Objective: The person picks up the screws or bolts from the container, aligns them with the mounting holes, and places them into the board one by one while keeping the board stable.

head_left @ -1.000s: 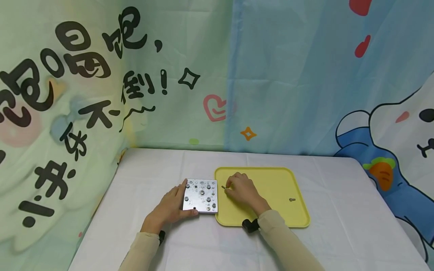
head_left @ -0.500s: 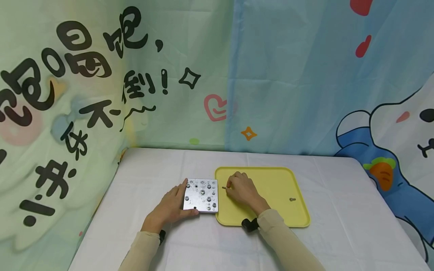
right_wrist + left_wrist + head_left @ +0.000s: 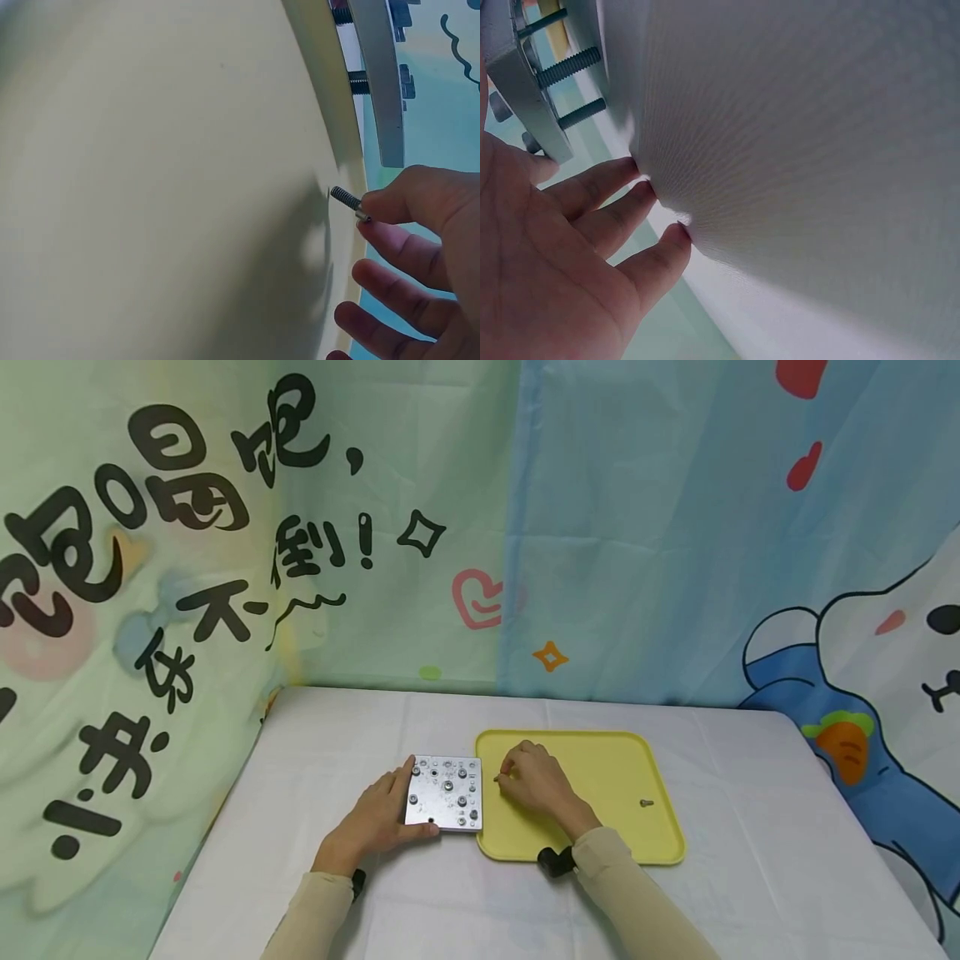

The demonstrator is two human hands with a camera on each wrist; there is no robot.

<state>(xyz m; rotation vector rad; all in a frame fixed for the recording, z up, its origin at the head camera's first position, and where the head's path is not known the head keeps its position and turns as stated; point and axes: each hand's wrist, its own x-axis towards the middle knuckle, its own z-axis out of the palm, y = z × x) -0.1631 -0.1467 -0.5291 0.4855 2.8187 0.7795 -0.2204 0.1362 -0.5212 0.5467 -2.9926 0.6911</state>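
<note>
My left hand grips the left side of a square silver metal plate, thumb at its near edge and a finger at its far left corner. Several screws stand in the plate, and their threaded shanks stick out beneath it in the left wrist view. The other fingers of that hand touch the white cloth. Over the left part of the yellow tray, my right hand pinches a small screw between thumb and index finger, its threaded end pointing away from the fingertips. The remaining fingers are spread loosely.
Another screw lies on the right part of the tray. The plate's right edge meets the tray's left rim. A white cloth covers the table, and printed curtains hang behind and to the left.
The screw in my right hand has turned slightly, and less of it shows past the fingertips in the head view. Both hands, the plate and the tray stay nearly where they were.
</note>
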